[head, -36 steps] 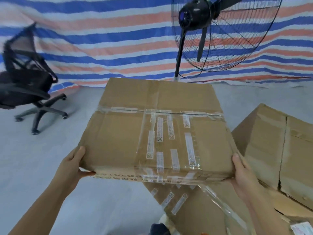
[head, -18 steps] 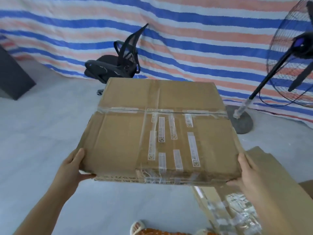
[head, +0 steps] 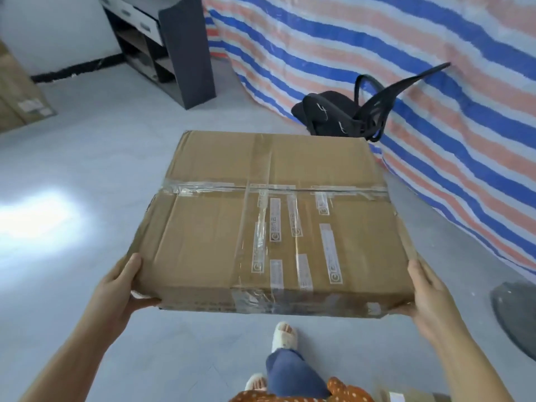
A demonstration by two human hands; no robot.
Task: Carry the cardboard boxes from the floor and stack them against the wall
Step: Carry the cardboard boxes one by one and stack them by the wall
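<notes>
— Where was the flat brown taped cardboard box [head: 269, 224]?

— Off the floor, level, held between both hands at its near corners. The left hand [head: 121, 288] clasped the near-left corner, thumb along the side; the right hand [head: 429, 294] clasped the near-right corner.

— Beyond the box?

— A black mesh office chair [head: 348, 111] just behind it against the blue, white and orange striped tarp [head: 377, 39]; farther left, a dark grey shelf unit [head: 174, 50].
</notes>
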